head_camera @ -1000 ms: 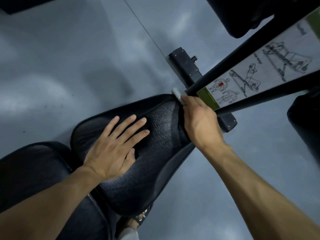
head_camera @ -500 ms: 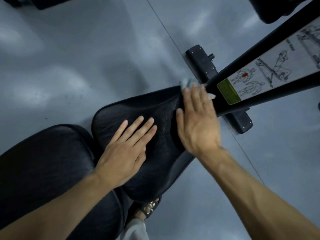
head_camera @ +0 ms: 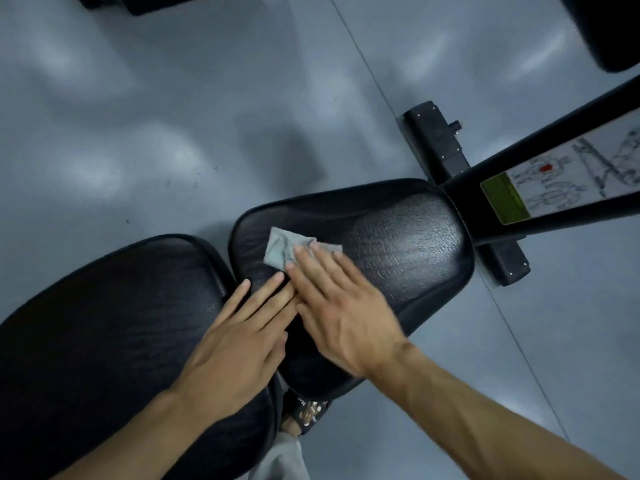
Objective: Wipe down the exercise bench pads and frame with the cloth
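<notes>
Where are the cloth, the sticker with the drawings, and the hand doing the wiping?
cloth (head_camera: 282,249): head view, bare grey part.
instruction sticker (head_camera: 554,181): head view, its middle.
right hand (head_camera: 341,306): head view, back of hand.

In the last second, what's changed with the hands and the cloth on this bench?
The right hand swept the cloth off the frame post end of the seat pad, back across the pad toward the person; its flat fingers now press the cloth beside the left hand. The left hand stayed flat on the seat pad, though nearer the larger pad.
</notes>
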`<state>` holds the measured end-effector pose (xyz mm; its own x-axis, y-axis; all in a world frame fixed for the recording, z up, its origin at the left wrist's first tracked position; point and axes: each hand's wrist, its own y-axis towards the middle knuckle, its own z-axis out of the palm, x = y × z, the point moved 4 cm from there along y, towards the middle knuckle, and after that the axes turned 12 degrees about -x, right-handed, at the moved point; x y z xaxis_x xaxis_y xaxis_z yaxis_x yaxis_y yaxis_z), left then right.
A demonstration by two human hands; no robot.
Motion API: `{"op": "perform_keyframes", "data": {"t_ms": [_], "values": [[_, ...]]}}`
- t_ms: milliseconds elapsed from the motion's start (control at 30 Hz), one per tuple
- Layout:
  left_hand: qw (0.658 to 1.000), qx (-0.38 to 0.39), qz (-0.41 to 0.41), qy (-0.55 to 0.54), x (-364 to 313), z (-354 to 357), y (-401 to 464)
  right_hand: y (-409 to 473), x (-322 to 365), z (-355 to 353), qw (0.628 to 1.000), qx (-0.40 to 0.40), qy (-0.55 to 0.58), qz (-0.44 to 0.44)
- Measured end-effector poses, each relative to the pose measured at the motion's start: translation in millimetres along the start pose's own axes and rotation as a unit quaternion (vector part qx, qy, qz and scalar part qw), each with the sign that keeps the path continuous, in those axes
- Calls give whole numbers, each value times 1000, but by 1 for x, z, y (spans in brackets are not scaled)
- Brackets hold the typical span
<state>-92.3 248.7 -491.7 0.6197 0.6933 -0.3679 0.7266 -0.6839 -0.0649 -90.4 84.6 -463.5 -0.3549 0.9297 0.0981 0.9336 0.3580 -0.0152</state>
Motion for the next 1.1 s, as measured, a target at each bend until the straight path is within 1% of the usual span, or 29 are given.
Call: {"op": "perform_keyframes", "data": {"t_ms": [33,67,100,167,200,233,267,333,367,400,467,500,533,567,633,667,700,767,800,833,867,900,933,967,1033,1067,1100], "values": [[1000,1,1,-4,1,-2,0,4,-15,-1,1000,-5,-20,-13],[1000,1,1,-6,3,-3,0,11,-37,-3,999,-14,-43,25],[1000,2,3,-7,4,-4,0,17,-65,-6,993,-25,-59,101],[1000,4,2,-12,6,-5,0,25,-108,-16,959,-54,-65,272],[1000,3,-3,-15,6,-6,0,30,-104,-18,944,-67,-64,316],[1000,-2,-6,-18,4,-7,1,36,-87,-17,941,-90,-70,318],[1000,-8,-17,-24,4,-8,0,43,-58,-10,953,-93,-63,281],[997,-25,-63,-44,6,-11,-5,54,6,7,987,-54,12,154],[995,-30,-85,-49,10,-11,-11,55,31,12,995,-39,36,85],[994,-27,-96,-45,13,-10,-17,56,43,15,998,-29,47,29],[996,-12,-83,-31,17,-7,-29,60,28,14,999,-16,29,-41],[997,-4,-73,-31,19,-6,-32,60,9,13,999,-18,12,-44],[997,-1,-67,-34,22,-6,-33,60,-16,11,1000,-22,-9,-10],[997,0,-64,-36,23,-7,-32,57,-44,6,997,-39,-34,59],[997,1,-66,-33,24,-6,-31,47,-81,-6,972,-78,-45,218],[997,2,-69,-31,24,-5,-31,41,-75,-5,964,-86,-42,250],[997,2,-71,-32,23,-5,-32,33,-57,0,966,-88,-45,238],[996,-3,-78,-37,20,-3,-31,9,-9,11,991,-65,-16,120],[996,-5,-80,-40,19,-2,-32,-6,6,12,997,-52,2,60],[996,-6,-81,-41,19,-1,-32,-17,6,12,999,-37,1,15],[996,-8,-81,-41,19,0,-32,-22,-6,8,999,-31,-8,-9],[996,-10,-79,-40,20,1,-33,-23,-28,5,999,-42,-21,-2],[996,-11,-76,-38,20,2,-33,-22,-52,1,997,-62,-33,42],[997,-11,-74,-35,21,4,-33,-20,-78,-4,989,-86,-40,110],[997,-8,-73,-28,21,6,-33,-18,-114,-11,956,-122,-30,265],[997,-5,-76,-30,20,6,-34,-19,-112,-9,939,-136,-17,315],[996,-6,-81,-33,19,6,-33,-22,-101,-6,929,-150,-13,339]]}}
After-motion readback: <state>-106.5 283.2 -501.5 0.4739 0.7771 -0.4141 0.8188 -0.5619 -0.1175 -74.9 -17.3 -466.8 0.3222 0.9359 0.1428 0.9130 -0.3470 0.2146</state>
